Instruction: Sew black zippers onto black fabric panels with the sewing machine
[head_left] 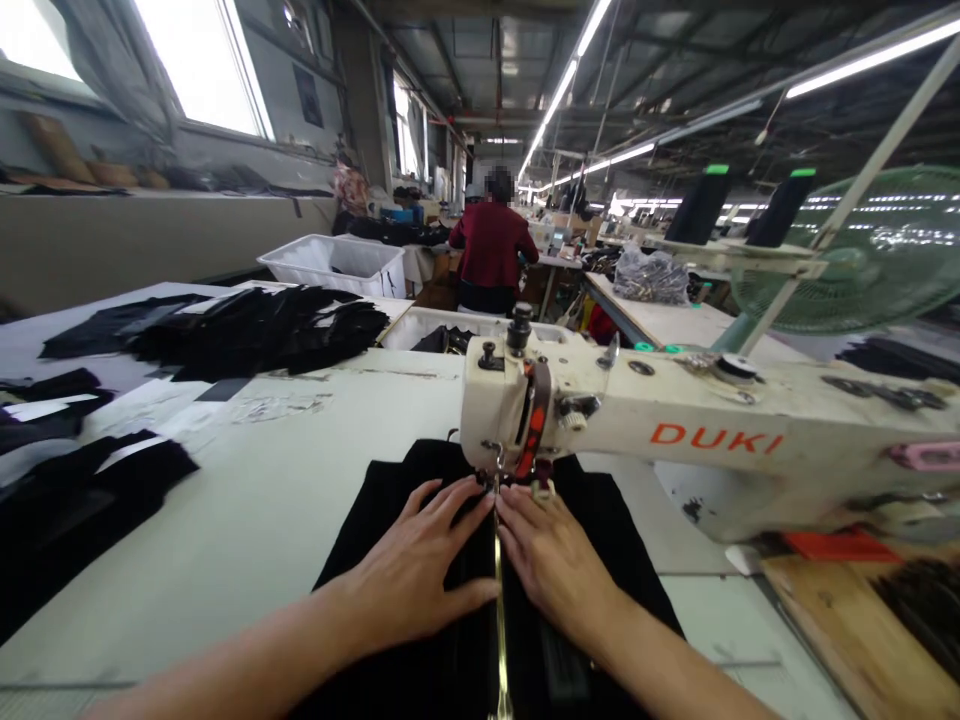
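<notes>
A piece of black fabric [420, 465] lies flat under the head of a white sewing machine [675, 410] marked DUKI. Down its middle runs a zipper [500, 620] with shiny gold teeth, its lower end close to me. My left hand [424, 560] rests on the cloth left of the zipper, fingers stretched toward the presser foot and thumb reaching the teeth. On the other side, my right hand [551, 555] lies flat with extended fingers beside the zipper, fingertips near the needle area. The needle itself is hard to make out behind the fingertips.
Stacks of black fabric pieces [262, 330] lie on the table at left. Behind stands a white plastic bin [337, 262]. A person in a dark red top [491, 245] works farther back. Thread cones [697, 210] and a green fan [855, 255] are at right.
</notes>
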